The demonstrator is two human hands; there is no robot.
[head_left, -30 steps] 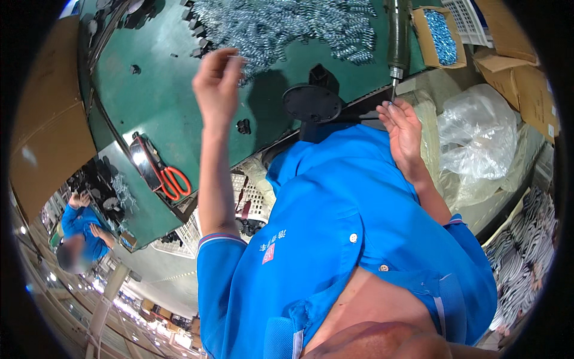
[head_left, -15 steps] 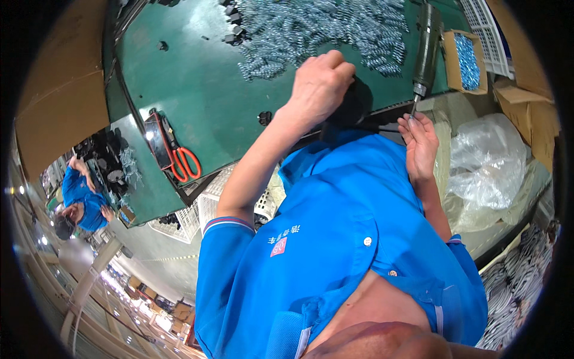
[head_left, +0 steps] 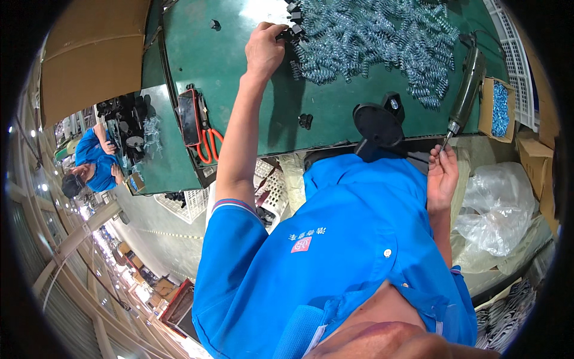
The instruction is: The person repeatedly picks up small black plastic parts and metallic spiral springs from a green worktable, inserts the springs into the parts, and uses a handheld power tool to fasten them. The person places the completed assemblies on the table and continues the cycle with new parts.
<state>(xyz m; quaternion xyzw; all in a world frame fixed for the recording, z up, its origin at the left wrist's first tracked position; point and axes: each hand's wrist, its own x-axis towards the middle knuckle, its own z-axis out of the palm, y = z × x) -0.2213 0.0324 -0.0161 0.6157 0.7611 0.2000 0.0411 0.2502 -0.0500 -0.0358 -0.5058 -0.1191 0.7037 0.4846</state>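
Note:
My left hand point(head_left: 264, 49) reaches far across the green table point(head_left: 239, 90) and closes its fingers on a small black part point(head_left: 292, 34) at the edge of a big heap of silvery springs point(head_left: 382, 45). My right hand point(head_left: 441, 175) stays near my blue shirt at the table's front edge, fingertips pinched at the tip of a hanging electric screwdriver point(head_left: 465, 96). A round black fixture point(head_left: 378, 122) stands on the table between the two hands.
Orange-handled scissors point(head_left: 206, 146) lie in a black tray at the left. A small cardboard box of blue-grey screws point(head_left: 499, 110) sits at the right, clear plastic bags point(head_left: 499, 209) below it. Another person in blue point(head_left: 92, 161) works at a far bench.
My left hand has moved from near the table's front up to the spring heap and taken hold of a black part. My right hand has stayed by the screwdriver tip.

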